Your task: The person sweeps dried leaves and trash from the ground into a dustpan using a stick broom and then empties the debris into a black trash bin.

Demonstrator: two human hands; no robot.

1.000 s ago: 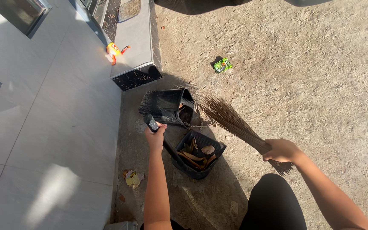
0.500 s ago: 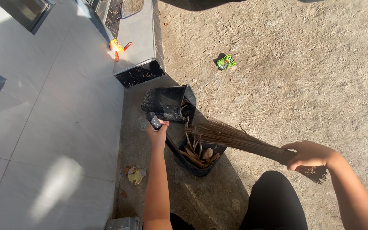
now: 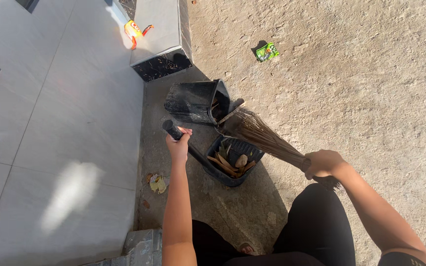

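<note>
My left hand [image 3: 178,146] is wrapped round the black handle of the dustpan [image 3: 232,160], which holds dry leaves on the ground below me. My right hand [image 3: 323,163] clutches the broom [image 3: 262,138], its twig tips at the overturned bin [image 3: 196,102]. Farther out lies a green wrapper [image 3: 267,51]; an orange wrapper [image 3: 134,29] sits by the ledge. The bin's inside is too dark to read.

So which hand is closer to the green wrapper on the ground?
The right hand. The green wrapper lies far ahead of both; the left hand grips the dustpan handle, farther over by the wall.
</note>
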